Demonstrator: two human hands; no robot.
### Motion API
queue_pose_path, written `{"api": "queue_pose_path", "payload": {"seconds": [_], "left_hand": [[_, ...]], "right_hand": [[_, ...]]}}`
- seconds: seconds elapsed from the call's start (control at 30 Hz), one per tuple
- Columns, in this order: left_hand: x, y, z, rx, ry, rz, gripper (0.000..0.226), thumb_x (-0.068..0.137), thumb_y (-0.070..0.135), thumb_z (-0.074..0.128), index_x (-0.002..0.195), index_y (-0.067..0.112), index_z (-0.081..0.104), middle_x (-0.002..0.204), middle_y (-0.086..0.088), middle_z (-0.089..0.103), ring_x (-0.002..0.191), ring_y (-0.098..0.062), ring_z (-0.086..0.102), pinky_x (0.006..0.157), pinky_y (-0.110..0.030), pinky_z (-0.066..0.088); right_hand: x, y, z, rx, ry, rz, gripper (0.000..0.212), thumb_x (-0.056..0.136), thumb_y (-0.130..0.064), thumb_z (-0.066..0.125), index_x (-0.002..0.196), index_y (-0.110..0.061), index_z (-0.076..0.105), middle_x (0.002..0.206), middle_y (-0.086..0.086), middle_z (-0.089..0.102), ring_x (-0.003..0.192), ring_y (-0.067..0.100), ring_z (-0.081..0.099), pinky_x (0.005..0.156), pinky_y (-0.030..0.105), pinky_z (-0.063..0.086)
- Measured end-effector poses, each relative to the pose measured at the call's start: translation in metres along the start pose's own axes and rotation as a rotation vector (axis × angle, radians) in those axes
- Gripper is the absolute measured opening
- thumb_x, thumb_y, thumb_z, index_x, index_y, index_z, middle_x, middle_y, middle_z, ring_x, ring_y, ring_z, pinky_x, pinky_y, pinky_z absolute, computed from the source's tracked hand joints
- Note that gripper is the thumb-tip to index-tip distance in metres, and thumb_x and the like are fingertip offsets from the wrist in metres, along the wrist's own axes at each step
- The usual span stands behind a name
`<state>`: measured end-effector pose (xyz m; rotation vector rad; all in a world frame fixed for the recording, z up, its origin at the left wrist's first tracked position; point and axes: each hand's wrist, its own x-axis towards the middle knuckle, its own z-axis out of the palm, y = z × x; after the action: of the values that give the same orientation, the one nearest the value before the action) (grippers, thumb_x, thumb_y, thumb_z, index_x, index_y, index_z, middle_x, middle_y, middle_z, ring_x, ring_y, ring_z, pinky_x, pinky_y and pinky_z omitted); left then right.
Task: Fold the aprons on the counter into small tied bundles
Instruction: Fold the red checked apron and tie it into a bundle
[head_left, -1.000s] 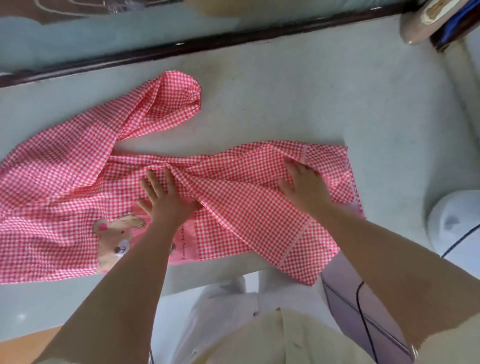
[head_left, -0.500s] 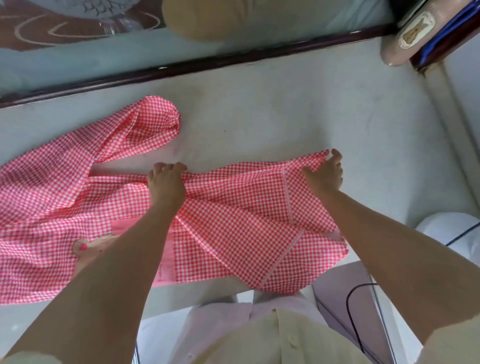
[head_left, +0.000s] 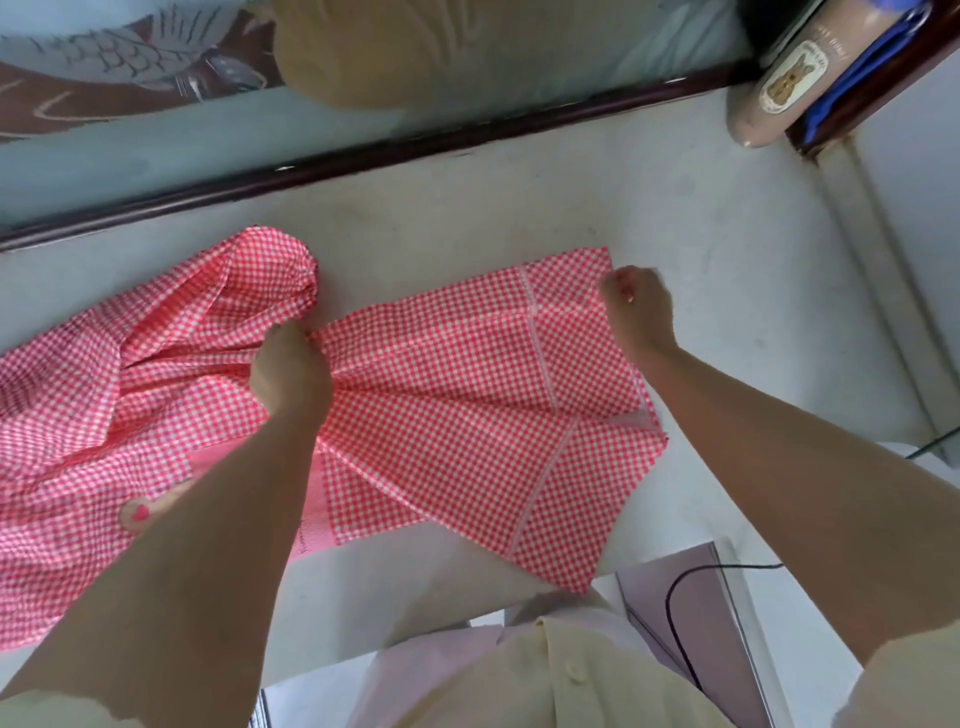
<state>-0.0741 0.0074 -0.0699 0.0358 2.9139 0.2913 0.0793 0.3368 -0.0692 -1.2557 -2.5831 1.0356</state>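
A red-and-white checked apron (head_left: 457, 415) lies spread across the pale counter (head_left: 701, 249), its lower corner hanging over the front edge. My left hand (head_left: 291, 374) grips a gathered bunch of the cloth near the apron's middle. My right hand (head_left: 636, 312) pinches the apron's far right edge, fingers curled over the fabric. A bear print on the apron's left part is mostly hidden under my left forearm.
A dark window frame (head_left: 363, 161) runs along the counter's back edge. A brown pouch with a bear label (head_left: 789, 83) rests at the back right corner. A black cable (head_left: 675, 613) trails below the counter's front right.
Both hands went from pressing flat on the apron to gripping its far edge. The right part of the cloth now lies pulled farther back and flatter on the counter.
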Motion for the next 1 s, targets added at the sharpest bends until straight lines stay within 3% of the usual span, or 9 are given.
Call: {"api": "queue_pose_path", "payload": {"seconds": [0.1, 0.2, 0.27, 0.47, 0.57, 0.67, 0.77, 0.9, 1.0], "left_hand": [[0.002, -0.004, 0.009, -0.012, -0.048, 0.086, 0.027, 0.09, 0.013, 0.058, 0.114, 0.001, 0.06, 0.113, -0.026, 0.058, 0.102, -0.046, 0.058, 0.082, -0.052, 0.047], [0.011, -0.003, 0.007, -0.085, -0.002, 0.088, 0.028, 0.092, 0.012, 0.055, 0.116, 0.001, 0.064, 0.115, -0.025, 0.062, 0.106, -0.044, 0.057, 0.088, -0.049, 0.044], [0.019, 0.0, 0.003, -0.108, 0.01, 0.079, 0.028, 0.092, 0.012, 0.054, 0.116, 0.001, 0.064, 0.116, -0.025, 0.061, 0.106, -0.043, 0.057, 0.089, -0.049, 0.044], [-0.008, 0.025, 0.0, -0.147, -0.008, 0.289, 0.036, 0.086, 0.004, 0.059, 0.121, 0.007, 0.05, 0.128, -0.018, 0.042, 0.08, -0.029, 0.058, 0.062, -0.039, 0.052], [-0.03, 0.031, 0.012, -0.138, -0.132, 0.689, 0.03, 0.087, 0.015, 0.063, 0.116, 0.012, 0.059, 0.122, -0.01, 0.053, 0.093, -0.018, 0.056, 0.081, -0.037, 0.054], [-0.05, 0.04, 0.029, 0.151, -0.367, 0.986, 0.049, 0.086, 0.04, 0.065, 0.131, 0.024, 0.054, 0.137, -0.003, 0.051, 0.13, -0.025, 0.043, 0.113, -0.046, 0.031], [-0.066, 0.045, 0.039, 0.318, -0.383, 0.978, 0.055, 0.089, 0.046, 0.059, 0.14, 0.029, 0.045, 0.139, 0.003, 0.047, 0.134, -0.022, 0.032, 0.116, -0.042, 0.021], [-0.068, 0.046, 0.034, 0.196, -0.311, 0.948, 0.026, 0.093, 0.034, 0.056, 0.116, 0.023, 0.063, 0.116, 0.004, 0.059, 0.119, -0.019, 0.044, 0.106, -0.037, 0.027], [-0.071, 0.041, 0.026, -0.019, -0.409, 0.907, 0.022, 0.091, 0.024, 0.06, 0.112, 0.018, 0.065, 0.11, 0.002, 0.068, 0.107, -0.019, 0.059, 0.102, -0.038, 0.036]], "right_hand": [[-0.008, 0.011, 0.01, -0.192, -0.33, 0.064, 0.05, 0.075, -0.074, 0.036, 0.067, -0.026, 0.048, 0.069, -0.003, 0.049, 0.076, 0.021, 0.048, 0.066, 0.031, 0.035], [-0.002, 0.011, 0.006, -0.066, -0.118, 0.014, 0.028, 0.092, -0.038, 0.057, 0.091, -0.011, 0.066, 0.091, 0.01, 0.066, 0.092, 0.028, 0.06, 0.086, 0.036, 0.042], [0.005, 0.003, 0.001, 0.045, 0.041, 0.046, 0.026, 0.1, -0.026, 0.049, 0.093, -0.004, 0.061, 0.088, 0.016, 0.063, 0.087, 0.031, 0.059, 0.076, 0.036, 0.042], [0.0, 0.012, 0.004, 0.069, -0.212, 0.337, 0.042, 0.096, -0.037, 0.05, 0.129, -0.01, 0.049, 0.12, 0.015, 0.062, 0.114, 0.034, 0.057, 0.095, 0.037, 0.043], [-0.014, 0.021, 0.0, -0.097, -0.256, 0.276, 0.046, 0.088, -0.028, 0.063, 0.13, -0.017, 0.046, 0.117, 0.005, 0.064, 0.112, 0.029, 0.058, 0.104, 0.045, 0.04], [-0.024, 0.032, -0.001, -0.278, -0.36, 0.318, 0.051, 0.089, -0.034, 0.065, 0.133, -0.015, 0.048, 0.128, 0.006, 0.061, 0.118, 0.03, 0.056, 0.106, 0.045, 0.037], [-0.033, 0.042, -0.003, -0.397, -0.392, 0.311, 0.053, 0.092, -0.048, 0.059, 0.131, -0.012, 0.056, 0.131, 0.01, 0.06, 0.123, 0.033, 0.053, 0.105, 0.045, 0.042], [-0.049, 0.045, -0.011, -0.164, -0.212, 0.25, 0.04, 0.1, -0.034, 0.046, 0.122, -0.003, 0.057, 0.121, 0.019, 0.063, 0.112, 0.036, 0.058, 0.091, 0.039, 0.044], [-0.059, 0.05, -0.015, -0.125, -0.388, 0.35, 0.051, 0.095, -0.042, 0.055, 0.129, -0.004, 0.056, 0.124, 0.018, 0.061, 0.113, 0.037, 0.058, 0.095, 0.04, 0.045]]}}
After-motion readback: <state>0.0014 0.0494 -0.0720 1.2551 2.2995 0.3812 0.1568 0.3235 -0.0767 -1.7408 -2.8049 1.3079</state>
